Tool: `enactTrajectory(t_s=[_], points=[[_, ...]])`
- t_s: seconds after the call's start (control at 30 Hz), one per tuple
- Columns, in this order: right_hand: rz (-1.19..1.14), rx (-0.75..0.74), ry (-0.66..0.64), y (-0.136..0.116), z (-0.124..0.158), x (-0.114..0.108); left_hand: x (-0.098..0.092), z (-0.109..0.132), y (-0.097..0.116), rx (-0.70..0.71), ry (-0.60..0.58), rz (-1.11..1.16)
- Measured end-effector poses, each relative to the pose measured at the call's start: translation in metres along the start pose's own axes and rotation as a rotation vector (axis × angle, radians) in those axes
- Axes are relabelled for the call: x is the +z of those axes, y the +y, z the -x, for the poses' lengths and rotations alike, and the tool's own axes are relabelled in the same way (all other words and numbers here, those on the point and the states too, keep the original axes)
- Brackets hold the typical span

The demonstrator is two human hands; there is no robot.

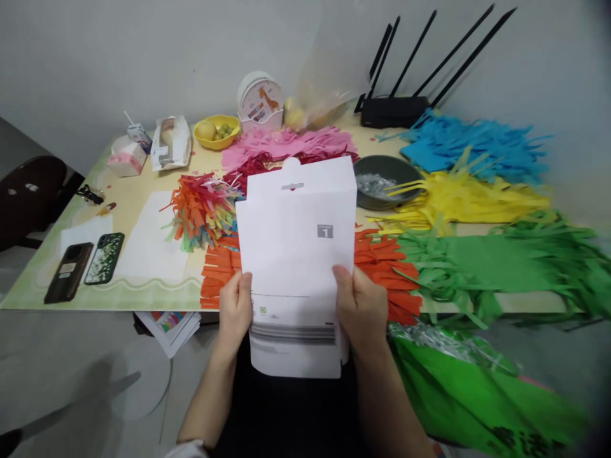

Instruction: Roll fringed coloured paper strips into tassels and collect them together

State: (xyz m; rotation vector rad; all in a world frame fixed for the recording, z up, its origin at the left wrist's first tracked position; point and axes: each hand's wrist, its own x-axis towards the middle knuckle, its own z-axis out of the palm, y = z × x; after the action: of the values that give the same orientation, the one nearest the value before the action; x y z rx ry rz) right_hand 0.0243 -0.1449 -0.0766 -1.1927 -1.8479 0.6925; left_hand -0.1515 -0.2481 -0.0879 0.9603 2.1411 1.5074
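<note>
A white cardboard box (291, 254) with a hang-tab slot at its top and a grey printed "1" is held up in front of me, over the table's front edge. My left hand (235, 308) grips its left side with the thumb on the front face. On the opposite edge, my right hand (361, 305) is closed the same way. Fringed orange tissue paper (387, 273) lies behind the box and sticks out on both sides. To the left of the box rests a multicoloured tissue tassel bundle (200, 207).
Fringed green (472, 261), yellow (487, 197), blue (472, 146) and pink paper (291, 143) spreads over the table. A dark bowl (405, 168) holds clear shiny material. Two phones (69, 272) lie front left. A router (394, 111) stands behind; a green bag (477, 388) hangs front right.
</note>
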Motion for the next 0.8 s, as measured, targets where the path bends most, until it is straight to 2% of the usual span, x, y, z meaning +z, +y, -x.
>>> enactTrajectory(t_s=[0.2, 0.33, 0.4, 0.47, 0.53, 0.57, 0.67, 0.7, 0.73, 0.8], points=[[-0.115, 0.087, -0.145, 0.0, 0.005, 0.0, 0.002, 0.002, -0.005, 0.042, 0.133, -0.001], [-0.124, 0.118, -0.114, 0.009, 0.012, 0.0, 0.0, -0.002, -0.002, 0.005, 0.142, 0.099], [-0.192, 0.087, -0.212, 0.015, 0.015, -0.001, -0.006, -0.006, 0.0, -0.033, 0.127, 0.242], [-0.314, 0.065, -0.39, 0.02, 0.015, -0.003, -0.014, -0.008, 0.001, -0.1, 0.088, 0.396], [-0.454, 0.106, -0.44, 0.023, 0.013, -0.003, -0.019, -0.005, 0.003, -0.166, 0.037, 0.473], [-0.52, 0.15, -0.383, 0.023, 0.011, -0.003, -0.019, -0.001, 0.005, -0.179, 0.009, 0.471], [-0.659, 0.269, -0.075, 0.017, 0.008, 0.002, -0.011, 0.015, 0.01, -0.142, -0.095, 0.376], [-0.678, 0.29, -0.009, 0.014, 0.008, 0.004, -0.007, 0.02, 0.012, -0.122, -0.116, 0.355], [-0.681, 0.304, 0.031, 0.012, 0.008, 0.005, -0.003, 0.023, 0.013, -0.109, -0.121, 0.356], [-0.665, 0.317, 0.042, 0.007, 0.012, 0.006, 0.002, 0.023, 0.015, -0.098, -0.054, 0.429]])
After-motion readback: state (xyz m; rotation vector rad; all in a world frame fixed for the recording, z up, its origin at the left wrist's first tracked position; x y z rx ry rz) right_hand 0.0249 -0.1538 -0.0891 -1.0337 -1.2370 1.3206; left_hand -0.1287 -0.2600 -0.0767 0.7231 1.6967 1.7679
